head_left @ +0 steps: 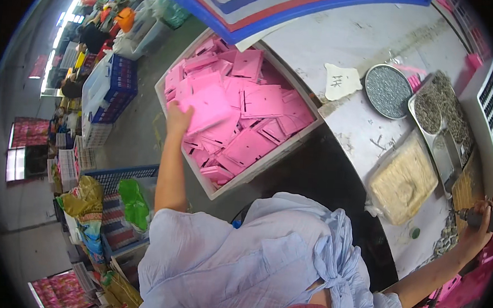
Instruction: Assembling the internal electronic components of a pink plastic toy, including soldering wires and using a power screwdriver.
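A deep white bin (249, 178) at my left is heaped with flat pink panels (252, 150), several marked with short dark lines. My left hand (178, 117) pinches the near edge of one pink panel (207, 110) at the top of the heap; the panel is slightly blurred. Far to the right, over the table edge, my right hand (482, 223) wraps round an electric screwdriver (470, 215), dark and cylindrical, its thin metal bit pointing left. Part of that tool is lost at the picture's dark rim.
On the white worktable (349, 132) are a round dish of small grey metal pieces (387, 90), a metal tray of brownish small parts (430, 106) and a plastic-wrapped cream block (404, 179). Blue crates (114, 86) stand left. A striped sheet (278, 12) overhangs the bin's far end.
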Available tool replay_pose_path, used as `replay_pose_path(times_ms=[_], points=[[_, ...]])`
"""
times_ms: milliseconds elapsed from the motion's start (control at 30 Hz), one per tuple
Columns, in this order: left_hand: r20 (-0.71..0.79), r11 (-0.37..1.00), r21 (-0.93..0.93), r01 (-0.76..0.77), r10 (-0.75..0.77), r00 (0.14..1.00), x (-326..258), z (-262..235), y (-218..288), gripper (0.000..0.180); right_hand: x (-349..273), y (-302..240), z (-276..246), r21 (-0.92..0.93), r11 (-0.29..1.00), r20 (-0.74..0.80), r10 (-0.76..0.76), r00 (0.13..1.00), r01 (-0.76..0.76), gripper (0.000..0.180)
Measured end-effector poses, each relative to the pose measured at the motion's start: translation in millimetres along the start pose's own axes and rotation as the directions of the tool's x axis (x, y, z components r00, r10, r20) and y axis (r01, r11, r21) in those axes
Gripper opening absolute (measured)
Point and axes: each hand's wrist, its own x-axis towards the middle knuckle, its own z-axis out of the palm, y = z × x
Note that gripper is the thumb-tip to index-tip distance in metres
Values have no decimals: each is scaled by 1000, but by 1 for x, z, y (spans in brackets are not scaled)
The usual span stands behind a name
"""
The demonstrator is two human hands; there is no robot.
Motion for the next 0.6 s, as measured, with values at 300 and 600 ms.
replay_pose_path(times_ms=[300,600], points=[[362,591,-531,607,-490,793,155,57,-143,73,11,-1,45,-60,998,-70,8,998,-12,47],[605,967,-253,-22,176,776,97,6,123,43,-22,-50,66,-234,972,-327,-116,938,39,46]])
